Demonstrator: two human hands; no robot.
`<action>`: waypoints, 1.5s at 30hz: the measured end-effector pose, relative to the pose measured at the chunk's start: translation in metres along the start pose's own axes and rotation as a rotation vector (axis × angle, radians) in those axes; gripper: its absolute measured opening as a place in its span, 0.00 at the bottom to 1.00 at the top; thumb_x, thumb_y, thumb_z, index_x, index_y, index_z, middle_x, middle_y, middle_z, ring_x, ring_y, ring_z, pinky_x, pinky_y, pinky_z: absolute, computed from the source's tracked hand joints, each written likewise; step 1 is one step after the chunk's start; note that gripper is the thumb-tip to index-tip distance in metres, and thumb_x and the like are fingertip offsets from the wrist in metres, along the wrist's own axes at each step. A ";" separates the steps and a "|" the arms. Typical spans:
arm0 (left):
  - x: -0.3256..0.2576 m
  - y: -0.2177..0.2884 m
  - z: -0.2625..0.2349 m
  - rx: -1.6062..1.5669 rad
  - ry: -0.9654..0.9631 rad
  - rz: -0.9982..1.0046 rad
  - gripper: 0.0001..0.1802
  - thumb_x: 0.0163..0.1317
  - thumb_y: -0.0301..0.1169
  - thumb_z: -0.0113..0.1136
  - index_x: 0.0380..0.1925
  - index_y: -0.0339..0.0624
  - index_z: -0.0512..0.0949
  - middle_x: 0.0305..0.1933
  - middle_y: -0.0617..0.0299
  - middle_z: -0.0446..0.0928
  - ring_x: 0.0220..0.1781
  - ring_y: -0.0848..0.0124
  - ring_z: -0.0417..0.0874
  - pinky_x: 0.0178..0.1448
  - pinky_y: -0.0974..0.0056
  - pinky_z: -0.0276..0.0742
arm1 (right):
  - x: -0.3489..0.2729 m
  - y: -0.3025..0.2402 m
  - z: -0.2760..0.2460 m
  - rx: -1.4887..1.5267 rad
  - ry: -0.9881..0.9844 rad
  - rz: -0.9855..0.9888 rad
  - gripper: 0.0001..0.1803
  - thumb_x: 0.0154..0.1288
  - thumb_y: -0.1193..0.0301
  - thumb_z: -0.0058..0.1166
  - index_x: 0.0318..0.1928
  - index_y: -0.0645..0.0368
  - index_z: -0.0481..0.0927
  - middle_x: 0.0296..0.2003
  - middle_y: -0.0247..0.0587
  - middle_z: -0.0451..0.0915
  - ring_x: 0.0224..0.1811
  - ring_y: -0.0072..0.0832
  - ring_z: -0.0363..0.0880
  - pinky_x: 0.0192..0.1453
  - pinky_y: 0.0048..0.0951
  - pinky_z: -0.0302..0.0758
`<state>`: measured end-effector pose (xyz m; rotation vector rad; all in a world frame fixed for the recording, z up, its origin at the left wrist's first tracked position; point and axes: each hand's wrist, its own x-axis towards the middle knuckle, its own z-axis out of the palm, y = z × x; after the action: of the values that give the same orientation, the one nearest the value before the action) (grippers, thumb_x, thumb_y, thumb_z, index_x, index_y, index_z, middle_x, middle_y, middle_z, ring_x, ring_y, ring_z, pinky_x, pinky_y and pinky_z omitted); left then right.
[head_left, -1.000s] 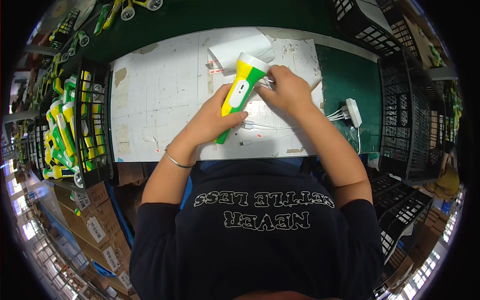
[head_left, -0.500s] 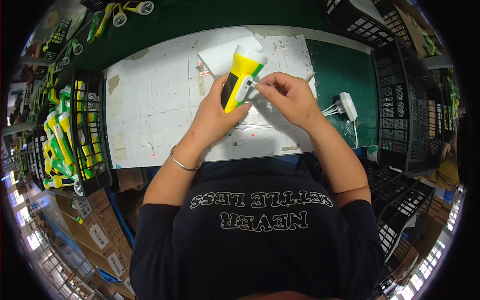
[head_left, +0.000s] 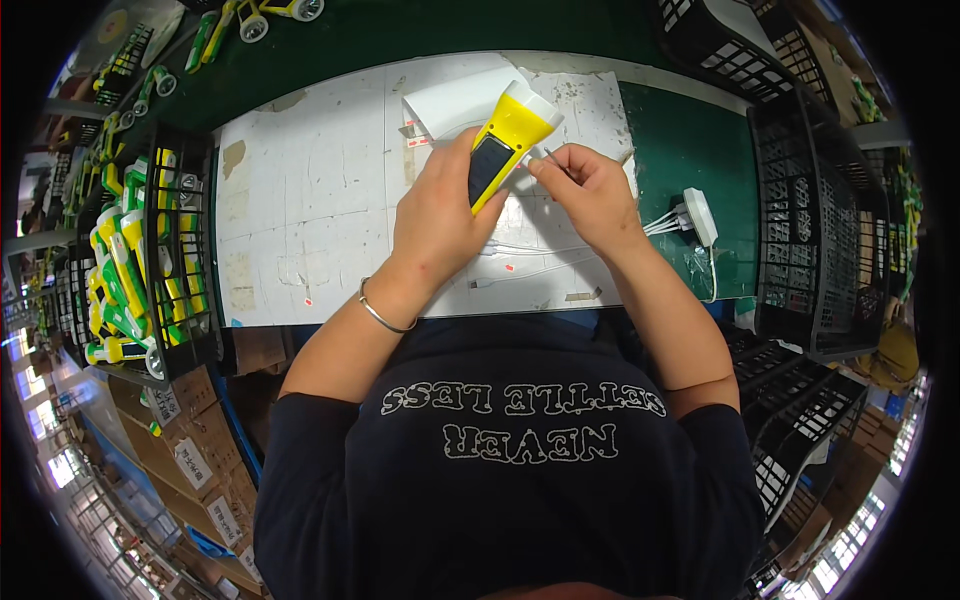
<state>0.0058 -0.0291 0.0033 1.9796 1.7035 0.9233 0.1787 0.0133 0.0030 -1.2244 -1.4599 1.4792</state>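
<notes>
A yellow flashlight (head_left: pixel 522 122) with a white head rim is tilted over the table, head toward the far right. My left hand (head_left: pixel 437 208) is wrapped round its body, and its dark panel (head_left: pixel 489 165) faces up. Against the flashlight's right side, my right hand (head_left: pixel 590 190) pinches something small and thin; a slim grey bit (head_left: pixel 556 163) shows at the fingertips, but its kind is hard to make out. Beneath the hands, white cables (head_left: pixel 540 250) lie on the white tabletop (head_left: pixel 310 210).
A white multi-port charger (head_left: pixel 699 216) sits on the green surface at right. A black crate (head_left: pixel 160 240) at left holds many yellow, green and white flashlights. Another black crate (head_left: pixel 815 220) stands at right. Curled white sheet (head_left: pixel 445 105) lies behind the flashlight; more flashlights (head_left: pixel 253 27) rest far left.
My left hand has rolled the flashlight so its dark panel faces up and its white switch side is turned away. Both hands have shifted slightly right with it.
</notes>
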 end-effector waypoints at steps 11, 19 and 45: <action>0.004 -0.049 -0.127 -0.161 0.920 0.160 0.31 0.49 0.31 0.66 0.53 0.35 0.65 0.44 0.55 0.72 0.45 0.65 0.73 0.50 0.63 0.69 | -0.020 0.012 -0.008 -0.086 -0.078 -0.019 0.06 0.61 0.72 0.54 0.34 0.62 0.75 0.24 0.26 0.72 0.27 0.10 0.66 0.30 0.14 0.63; -0.092 -0.187 -0.333 0.635 0.797 -0.573 0.29 0.45 0.41 0.68 0.43 0.32 0.73 0.41 0.43 0.78 0.44 0.52 0.79 0.47 0.58 0.73 | -0.009 0.020 -0.010 -0.098 -0.070 -0.057 0.11 0.63 0.71 0.53 0.44 0.62 0.74 0.32 0.27 0.70 0.28 0.10 0.66 0.31 0.12 0.63; 0.312 -0.168 -0.008 0.708 -0.051 0.027 0.34 0.50 0.30 0.63 0.59 0.58 0.63 0.62 0.65 0.64 0.66 0.61 0.62 0.62 0.41 0.60 | 0.001 0.033 0.002 -0.403 -0.087 -0.452 0.09 0.52 0.73 0.58 0.36 0.54 0.77 0.25 0.36 0.76 0.22 0.31 0.77 0.23 0.27 0.73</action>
<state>-0.1051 0.3061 -0.0274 2.4129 2.1765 0.2698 0.1809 0.0099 -0.0299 -0.9656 -2.0050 0.9720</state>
